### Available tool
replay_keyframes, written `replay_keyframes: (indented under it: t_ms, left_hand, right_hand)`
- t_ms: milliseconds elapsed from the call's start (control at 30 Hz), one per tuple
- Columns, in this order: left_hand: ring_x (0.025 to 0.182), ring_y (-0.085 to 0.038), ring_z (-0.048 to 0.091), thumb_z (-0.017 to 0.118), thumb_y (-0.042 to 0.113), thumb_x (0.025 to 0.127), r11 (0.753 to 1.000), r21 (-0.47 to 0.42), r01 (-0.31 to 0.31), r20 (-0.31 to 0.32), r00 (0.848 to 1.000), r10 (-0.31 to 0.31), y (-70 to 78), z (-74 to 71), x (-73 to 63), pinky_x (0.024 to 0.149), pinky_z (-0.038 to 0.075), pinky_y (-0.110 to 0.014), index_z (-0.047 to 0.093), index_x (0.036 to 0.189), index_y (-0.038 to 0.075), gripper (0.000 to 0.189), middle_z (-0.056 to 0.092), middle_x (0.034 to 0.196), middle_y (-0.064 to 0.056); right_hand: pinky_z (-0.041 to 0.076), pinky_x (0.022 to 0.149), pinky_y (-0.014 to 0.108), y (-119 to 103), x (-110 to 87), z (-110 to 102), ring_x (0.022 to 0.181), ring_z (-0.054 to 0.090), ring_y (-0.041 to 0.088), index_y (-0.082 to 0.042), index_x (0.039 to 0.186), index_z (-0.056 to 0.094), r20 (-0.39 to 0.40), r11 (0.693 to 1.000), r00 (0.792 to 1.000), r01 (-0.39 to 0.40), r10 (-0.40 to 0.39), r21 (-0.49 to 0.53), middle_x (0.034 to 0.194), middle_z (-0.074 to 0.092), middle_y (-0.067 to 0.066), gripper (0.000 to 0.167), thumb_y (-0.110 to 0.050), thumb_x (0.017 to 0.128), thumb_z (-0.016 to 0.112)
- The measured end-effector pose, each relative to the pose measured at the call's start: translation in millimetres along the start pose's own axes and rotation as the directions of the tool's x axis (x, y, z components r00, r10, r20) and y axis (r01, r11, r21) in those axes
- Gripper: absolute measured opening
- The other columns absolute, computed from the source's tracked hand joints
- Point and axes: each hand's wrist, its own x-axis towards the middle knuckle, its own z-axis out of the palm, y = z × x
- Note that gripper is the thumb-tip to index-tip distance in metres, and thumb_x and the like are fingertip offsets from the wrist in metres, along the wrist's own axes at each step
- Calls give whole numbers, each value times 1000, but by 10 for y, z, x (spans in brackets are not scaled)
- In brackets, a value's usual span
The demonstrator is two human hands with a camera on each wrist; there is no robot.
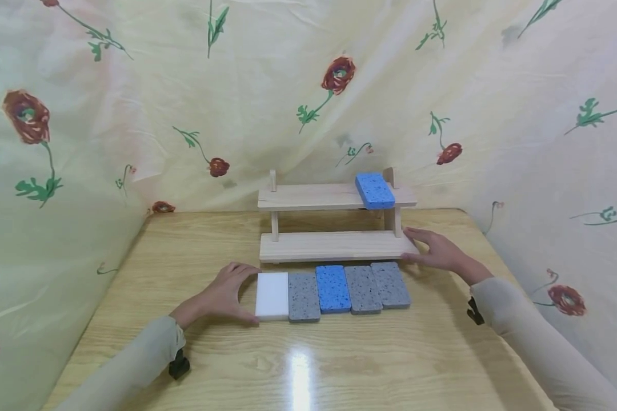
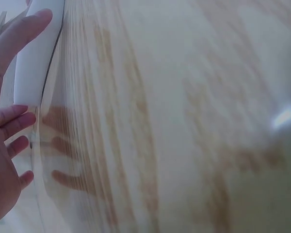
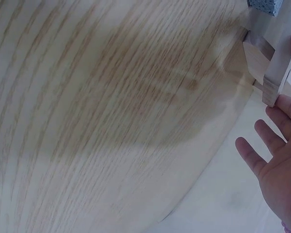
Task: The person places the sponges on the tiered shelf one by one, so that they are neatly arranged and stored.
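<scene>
A row of flat sponges lies before a two-tier wooden rack (image 1: 311, 246): a white sponge (image 1: 272, 296), a grey sponge (image 1: 304, 297), a blue sponge (image 1: 333, 289) and two more grey ones. My left hand (image 1: 228, 292) pinches the white sponge at its left end, thumb on the near edge and fingers at the far corner. In the left wrist view, its thumb (image 2: 34, 24) lies against the white sponge (image 2: 36, 58). At the right end of the rack's lower shelf, my right hand (image 1: 437, 251) grips the board between thumb and fingers. A second blue sponge (image 1: 375, 191) rests on the upper shelf.
The wood-grain table (image 1: 226, 365) carries the rack near its back edge. A flower-printed cloth (image 1: 267, 91) hangs behind and at both sides. The grey sponge (image 1: 391, 285) at the row's right end lies just in front of the lower shelf.
</scene>
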Motion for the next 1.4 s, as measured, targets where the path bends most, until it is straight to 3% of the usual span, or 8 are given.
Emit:
replay_keyframes:
  t_ms: [300,800,1400]
  left_hand:
    - [134,-35,44,89,64,60,999,-33,17,-12,1000,-18,-19,16,-20,112,35,-61,51,145,6,110,56,145,-12]
    - [135,-32,41,90,58,60,994,-106,16,-18,1000,-18,-15,-1,-27,112,36,-60,50,145,5,107,54,146,-11]
    - [136,-29,42,92,47,58,993,-114,27,-3,1000,-27,1,-5,19,113,40,-54,48,144,9,103,54,144,-4]
  right_hand:
    - [32,114,68,-36,-4,-11,142,37,54,5,151,42,-16,1000,1000,27,-27,2,155,42,29,82,-45,93,71]
    - [29,115,68,-11,5,-4,144,35,53,3,153,39,2,1000,1000,-6,6,-2,156,40,28,85,-49,93,70]
    - [32,114,67,3,14,6,142,38,53,4,152,43,-11,1000,1000,21,-21,-3,154,43,28,84,-47,92,71]
